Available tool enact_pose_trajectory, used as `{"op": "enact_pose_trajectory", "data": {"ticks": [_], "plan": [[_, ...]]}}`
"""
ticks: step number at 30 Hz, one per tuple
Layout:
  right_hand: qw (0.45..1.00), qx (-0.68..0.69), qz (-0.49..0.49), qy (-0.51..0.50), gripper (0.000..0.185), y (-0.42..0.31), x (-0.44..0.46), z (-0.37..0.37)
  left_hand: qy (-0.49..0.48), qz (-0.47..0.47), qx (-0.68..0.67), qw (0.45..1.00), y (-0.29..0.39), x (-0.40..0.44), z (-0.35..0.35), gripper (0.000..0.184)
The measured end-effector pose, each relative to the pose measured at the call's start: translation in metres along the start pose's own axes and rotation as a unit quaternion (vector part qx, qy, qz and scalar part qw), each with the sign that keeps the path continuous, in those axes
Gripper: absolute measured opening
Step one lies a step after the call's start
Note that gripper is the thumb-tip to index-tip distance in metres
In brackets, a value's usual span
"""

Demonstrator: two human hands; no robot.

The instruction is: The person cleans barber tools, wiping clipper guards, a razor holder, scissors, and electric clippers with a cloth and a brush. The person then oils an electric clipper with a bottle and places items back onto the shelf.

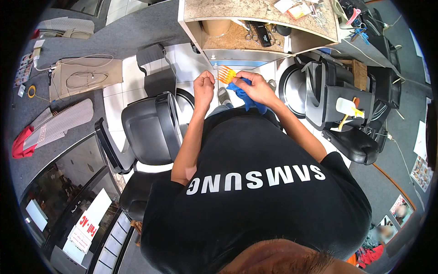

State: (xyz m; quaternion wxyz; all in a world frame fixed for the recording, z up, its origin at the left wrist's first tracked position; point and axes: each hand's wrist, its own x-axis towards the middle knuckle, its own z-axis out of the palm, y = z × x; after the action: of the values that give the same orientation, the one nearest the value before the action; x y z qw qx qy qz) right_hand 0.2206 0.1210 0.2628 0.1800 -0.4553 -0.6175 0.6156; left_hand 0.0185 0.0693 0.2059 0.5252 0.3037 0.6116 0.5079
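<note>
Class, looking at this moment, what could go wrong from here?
The yellow comb might slip onto the tiled floor, since only the right hand seems to hold it. The blue cloth hangs down by that hand and could drop too. The left hand, near the comb's teeth, might get pricked.

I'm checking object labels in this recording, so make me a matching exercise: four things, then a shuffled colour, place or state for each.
Things
1. Comb
2. Cloth
3. Left hand
4. Scissors

Descriptions
A. Fingers curled, beside the orange teeth
B. Inside the cabinet
C. Yellow and orange, held in the right hand
D. Blue

Pairs: 1-C, 2-D, 3-A, 4-B
</note>
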Motion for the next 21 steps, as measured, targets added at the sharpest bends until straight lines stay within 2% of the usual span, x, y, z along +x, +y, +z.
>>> {"op": "enact_pose_trajectory", "data": {"ticks": [8, 11, 12, 13, 15, 18, 21], "plan": [[0.999, 0.037, -0.013, 0.019, 0.023, 0.006, 0.010, -0.012, -0.018, 0.005, 0.022, 1.000, -0.002, 0.006, -0.002, 0.022], [0.995, 0.043, -0.048, 0.081, 0.022, -0.006, 0.013, -0.022, -0.016, 0.219, 0.040, 0.975, 0.001, 0.020, 0.011, 0.013], [0.991, 0.037, -0.065, 0.108, 0.020, -0.007, 0.016, -0.025, -0.010, 0.234, 0.064, 0.970, 0.013, 0.023, 0.018, 0.016], [0.989, 0.090, -0.012, 0.120, 0.020, -0.018, 0.014, -0.028, -0.005, 0.251, 0.088, 0.964, 0.034, 0.027, 0.025, 0.025], [0.956, 0.251, 0.004, 0.151, 0.020, -0.006, 0.022, -0.032, -0.003, 0.217, 0.141, 0.966, 0.080, 0.034, 0.038, 0.034], [0.921, 0.342, 0.027, 0.185, 0.020, -0.023, 0.025, -0.037, 0.044, 0.320, 0.276, 0.905, 0.101, 0.069, 0.047, 0.030], [0.911, 0.368, 0.029, 0.186, 0.020, -0.038, 0.023, -0.042, 0.047, 0.286, 0.414, 0.863, 0.120, 0.094, 0.047, 0.028]]}}
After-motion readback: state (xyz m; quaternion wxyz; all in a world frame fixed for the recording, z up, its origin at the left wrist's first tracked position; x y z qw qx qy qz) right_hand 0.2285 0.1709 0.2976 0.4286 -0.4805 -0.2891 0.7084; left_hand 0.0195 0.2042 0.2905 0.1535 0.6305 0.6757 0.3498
